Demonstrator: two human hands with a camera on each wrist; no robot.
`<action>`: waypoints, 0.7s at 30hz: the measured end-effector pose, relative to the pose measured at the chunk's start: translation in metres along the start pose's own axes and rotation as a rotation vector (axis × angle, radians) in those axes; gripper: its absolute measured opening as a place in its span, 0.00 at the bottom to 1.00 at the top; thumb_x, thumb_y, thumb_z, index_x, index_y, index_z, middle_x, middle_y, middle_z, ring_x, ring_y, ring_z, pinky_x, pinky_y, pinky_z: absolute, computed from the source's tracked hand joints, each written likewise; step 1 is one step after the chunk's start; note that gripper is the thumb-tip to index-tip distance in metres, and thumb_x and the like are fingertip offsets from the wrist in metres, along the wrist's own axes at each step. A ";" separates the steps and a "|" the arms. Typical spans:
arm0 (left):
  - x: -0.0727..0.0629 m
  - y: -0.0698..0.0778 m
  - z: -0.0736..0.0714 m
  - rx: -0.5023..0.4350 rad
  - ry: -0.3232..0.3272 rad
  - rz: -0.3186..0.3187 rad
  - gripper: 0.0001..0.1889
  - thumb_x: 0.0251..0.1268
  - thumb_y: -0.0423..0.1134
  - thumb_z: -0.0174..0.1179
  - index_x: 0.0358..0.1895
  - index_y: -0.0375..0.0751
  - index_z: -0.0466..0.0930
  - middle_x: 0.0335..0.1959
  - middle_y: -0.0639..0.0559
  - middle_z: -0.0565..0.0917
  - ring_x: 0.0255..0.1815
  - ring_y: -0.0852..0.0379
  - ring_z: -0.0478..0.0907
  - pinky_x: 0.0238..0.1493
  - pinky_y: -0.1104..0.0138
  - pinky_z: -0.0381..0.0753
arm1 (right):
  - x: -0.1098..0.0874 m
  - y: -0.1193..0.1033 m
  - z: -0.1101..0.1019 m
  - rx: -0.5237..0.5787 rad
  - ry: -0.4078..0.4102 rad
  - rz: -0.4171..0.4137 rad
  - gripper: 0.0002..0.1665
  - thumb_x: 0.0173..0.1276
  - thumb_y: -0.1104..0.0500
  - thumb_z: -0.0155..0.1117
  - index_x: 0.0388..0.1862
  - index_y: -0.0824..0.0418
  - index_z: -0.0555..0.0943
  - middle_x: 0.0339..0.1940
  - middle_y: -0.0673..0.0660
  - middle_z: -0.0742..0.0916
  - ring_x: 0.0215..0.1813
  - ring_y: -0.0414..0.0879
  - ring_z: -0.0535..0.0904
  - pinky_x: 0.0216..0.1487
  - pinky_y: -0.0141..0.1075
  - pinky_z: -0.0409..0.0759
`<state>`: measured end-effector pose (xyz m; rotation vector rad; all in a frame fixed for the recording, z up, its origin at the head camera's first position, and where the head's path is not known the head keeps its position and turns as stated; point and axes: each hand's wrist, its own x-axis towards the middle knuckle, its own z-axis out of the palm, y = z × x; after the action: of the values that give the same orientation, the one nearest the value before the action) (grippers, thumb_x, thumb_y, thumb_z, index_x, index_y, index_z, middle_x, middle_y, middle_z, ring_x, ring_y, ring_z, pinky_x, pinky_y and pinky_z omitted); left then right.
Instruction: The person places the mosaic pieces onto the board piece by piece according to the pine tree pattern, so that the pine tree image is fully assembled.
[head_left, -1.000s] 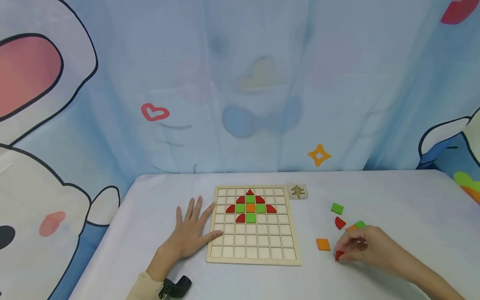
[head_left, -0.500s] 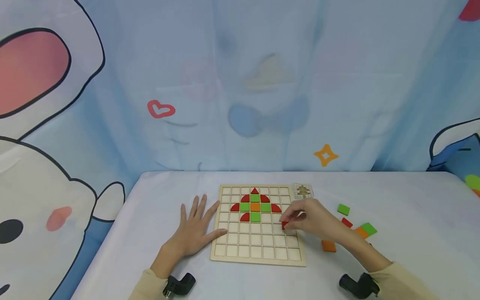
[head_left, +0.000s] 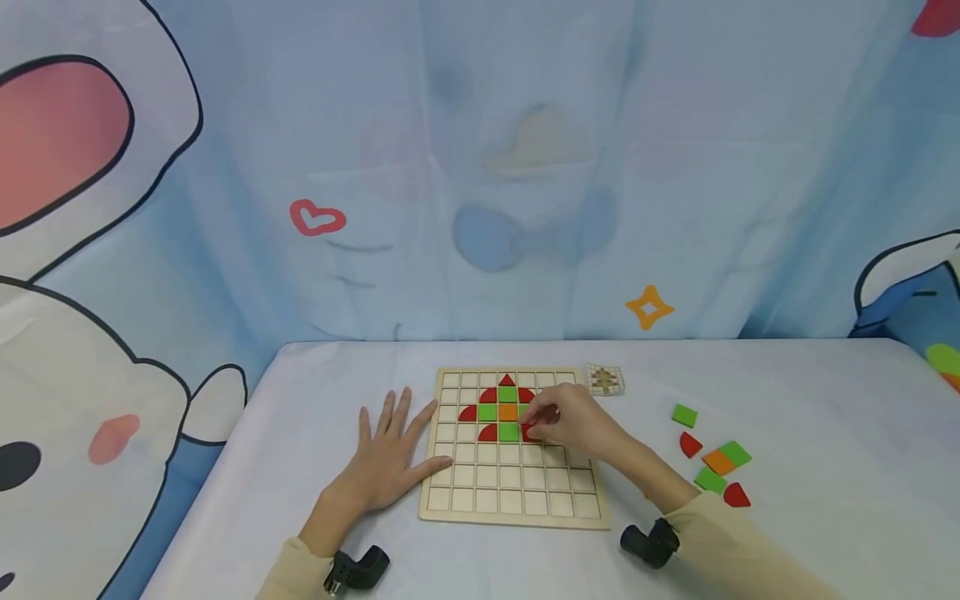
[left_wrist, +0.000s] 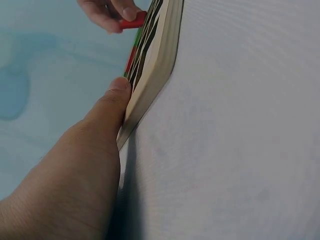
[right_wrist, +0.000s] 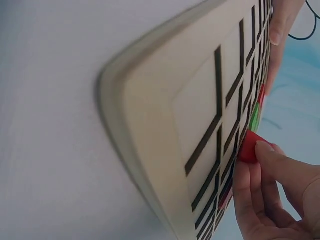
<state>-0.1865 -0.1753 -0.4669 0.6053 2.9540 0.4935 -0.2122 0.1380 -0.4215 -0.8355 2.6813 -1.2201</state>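
Note:
A wooden grid board (head_left: 515, 502) lies on the white table, with red, green and orange tiles set in its upper cells. My right hand (head_left: 573, 421) pinches a red quarter-round tile (right_wrist: 249, 148) between thumb and fingers, over the cell right of the lowest green tile (head_left: 508, 432). In the right wrist view that tile is tilted at the board's surface. My left hand (head_left: 382, 458) lies spread at the board's left edge, its thumb on the rim, as the left wrist view (left_wrist: 100, 125) also shows. The right hand hides some tiles on the board.
Right of the board lie loose tiles: green squares (head_left: 684, 415), red quarter-rounds (head_left: 690, 445) and an orange square (head_left: 718, 462). A small pattern card (head_left: 604, 380) rests by the board's upper right corner. A printed curtain (head_left: 525, 250) hangs behind the table.
My right hand has picked up the red tile from the loose ones and carried it left, onto the board. The left hand has stayed at the board's edge.

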 end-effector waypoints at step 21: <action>-0.001 0.000 -0.001 0.005 -0.001 0.007 0.46 0.74 0.69 0.53 0.86 0.52 0.52 0.86 0.34 0.42 0.86 0.32 0.33 0.74 0.27 0.30 | 0.004 -0.016 0.012 -0.131 0.021 0.150 0.08 0.64 0.75 0.73 0.40 0.68 0.92 0.37 0.55 0.91 0.38 0.44 0.84 0.38 0.34 0.85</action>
<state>-0.1859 -0.1758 -0.4662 0.6166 2.9543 0.4863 -0.2053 0.1195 -0.4176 -0.6245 2.8071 -1.0366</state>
